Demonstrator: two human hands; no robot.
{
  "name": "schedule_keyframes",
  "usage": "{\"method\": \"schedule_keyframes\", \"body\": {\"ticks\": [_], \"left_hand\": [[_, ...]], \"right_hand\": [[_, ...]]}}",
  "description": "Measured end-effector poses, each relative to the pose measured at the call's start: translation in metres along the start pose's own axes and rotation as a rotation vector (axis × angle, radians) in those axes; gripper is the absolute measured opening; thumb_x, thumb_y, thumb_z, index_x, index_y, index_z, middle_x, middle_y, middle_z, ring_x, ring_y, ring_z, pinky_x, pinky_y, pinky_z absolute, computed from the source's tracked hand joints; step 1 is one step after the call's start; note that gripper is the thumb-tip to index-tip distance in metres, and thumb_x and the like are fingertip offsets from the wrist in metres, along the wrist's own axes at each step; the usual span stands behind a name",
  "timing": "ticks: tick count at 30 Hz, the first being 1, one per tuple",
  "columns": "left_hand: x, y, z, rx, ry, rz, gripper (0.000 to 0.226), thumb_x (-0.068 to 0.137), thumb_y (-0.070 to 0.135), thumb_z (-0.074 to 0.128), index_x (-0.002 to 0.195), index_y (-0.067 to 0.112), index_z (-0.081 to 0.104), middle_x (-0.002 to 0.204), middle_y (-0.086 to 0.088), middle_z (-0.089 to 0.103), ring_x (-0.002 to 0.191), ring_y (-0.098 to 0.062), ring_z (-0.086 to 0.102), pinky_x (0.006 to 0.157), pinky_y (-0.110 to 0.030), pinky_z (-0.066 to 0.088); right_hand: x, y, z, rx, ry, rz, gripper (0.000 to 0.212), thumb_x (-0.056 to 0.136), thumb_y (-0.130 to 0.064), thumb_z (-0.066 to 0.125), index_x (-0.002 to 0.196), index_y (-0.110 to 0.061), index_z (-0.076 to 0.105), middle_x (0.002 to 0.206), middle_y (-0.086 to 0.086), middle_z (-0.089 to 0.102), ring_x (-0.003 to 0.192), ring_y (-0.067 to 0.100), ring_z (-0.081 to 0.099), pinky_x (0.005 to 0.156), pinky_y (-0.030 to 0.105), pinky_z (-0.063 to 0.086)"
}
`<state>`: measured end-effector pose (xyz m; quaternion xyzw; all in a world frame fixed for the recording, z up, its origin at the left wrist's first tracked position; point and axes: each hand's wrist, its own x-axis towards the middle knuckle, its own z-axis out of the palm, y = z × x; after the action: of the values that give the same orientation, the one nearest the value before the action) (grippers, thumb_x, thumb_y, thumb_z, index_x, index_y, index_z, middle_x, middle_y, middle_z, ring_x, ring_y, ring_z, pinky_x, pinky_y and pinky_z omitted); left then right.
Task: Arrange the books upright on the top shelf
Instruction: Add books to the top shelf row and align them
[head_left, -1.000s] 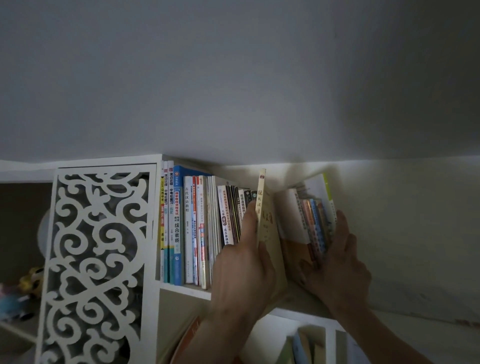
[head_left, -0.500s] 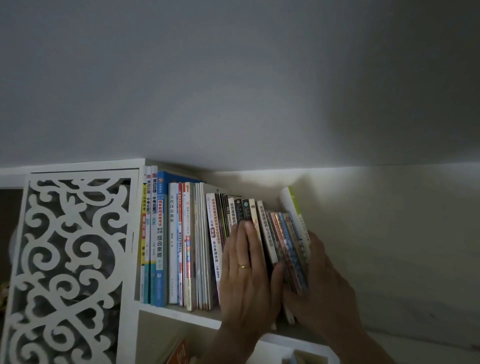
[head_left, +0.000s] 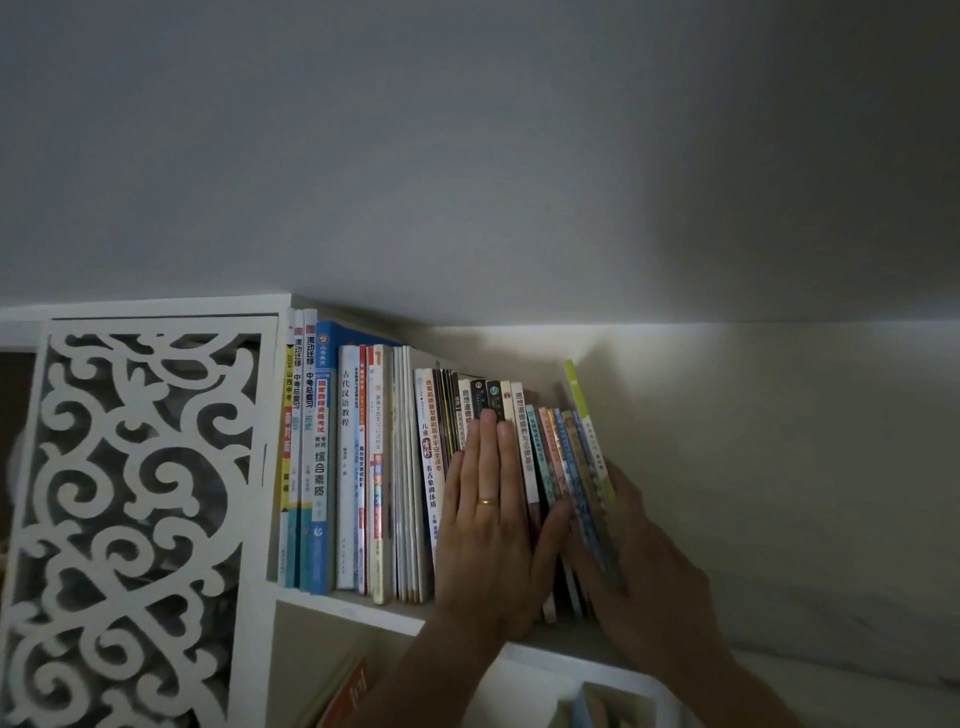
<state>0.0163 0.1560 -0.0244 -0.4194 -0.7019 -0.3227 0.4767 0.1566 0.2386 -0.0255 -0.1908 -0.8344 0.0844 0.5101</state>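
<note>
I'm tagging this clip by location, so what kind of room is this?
Probably a home study or bedroom corner: a white bookshelf against a plain wall, a row of textbooks, and a carved white scrollwork panel.

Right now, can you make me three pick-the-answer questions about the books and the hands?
1. Where does the left hand lie?
A. flat on the book spines
B. on the carved panel
C. on the lower shelf

2. What colour is the ring on it?
A. gold
B. red
C. black

3. How do the books at the right end stand?
A. lying flat
B. leaning left
C. fallen off

Answers: 1 A, its straight fingers cover the spines. 2 A, the band shines gold. 3 B, their tops tilt leftward while the right hand props them.
</note>
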Motion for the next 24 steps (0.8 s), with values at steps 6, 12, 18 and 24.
{"method": "schedule_keyframes", "body": {"ticks": [6, 12, 18, 24], "left_hand": [[-0.008, 0.036, -0.034, -0.230, -0.078, -0.136, 0.088, 0.099, 0.074, 0.020, 0.163, 0.015, 0.014, 0.171, -0.006, 0.003, 0.157, -0.019, -0.001, 0.127, -0.042, 0.016], [-0.023, 0.093, -0.071, -0.542, -0.136, -0.298, 0.033, 0.097, 0.058, 0.048, 0.120, 0.035, 0.042, 0.095, 0.016, 0.063, 0.083, -0.003, 0.063, 0.077, -0.029, 0.055], [-0.013, 0.103, -0.085, -0.422, -0.247, -0.386, 0.063, 0.104, 0.035, 0.037, 0.158, 0.015, 0.010, 0.098, 0.002, 0.066, 0.086, -0.021, 0.067, 0.076, -0.031, 0.051], [-0.059, 0.045, -0.117, -0.338, 0.006, -0.278, 0.071, 0.091, 0.050, 0.021, 0.159, 0.029, 0.017, 0.064, 0.009, 0.061, 0.050, -0.008, 0.063, 0.054, -0.027, 0.058]], "right_hand": [[-0.016, 0.003, -0.013, 0.230, -0.012, 0.090, 0.045, 0.101, -0.055, 0.035, 0.144, -0.044, 0.046, 0.089, -0.013, 0.073, 0.073, -0.003, 0.067, 0.070, 0.014, 0.049], [-0.045, -0.004, -0.022, 0.142, 0.159, -0.075, 0.062, 0.071, -0.044, 0.053, 0.129, -0.026, 0.068, 0.097, -0.006, 0.078, 0.088, 0.001, 0.069, 0.082, 0.002, 0.040], [-0.049, 0.023, -0.044, 0.626, -0.087, -0.091, 0.054, 0.079, -0.014, 0.060, 0.131, -0.031, 0.068, 0.138, -0.014, 0.063, 0.134, 0.006, 0.053, 0.105, 0.015, 0.041], [-0.027, 0.025, -0.020, 0.331, 0.035, 0.172, 0.047, 0.094, -0.044, 0.063, 0.139, -0.037, 0.052, 0.140, -0.013, 0.054, 0.131, 0.020, 0.053, 0.108, 0.042, 0.043]]}}
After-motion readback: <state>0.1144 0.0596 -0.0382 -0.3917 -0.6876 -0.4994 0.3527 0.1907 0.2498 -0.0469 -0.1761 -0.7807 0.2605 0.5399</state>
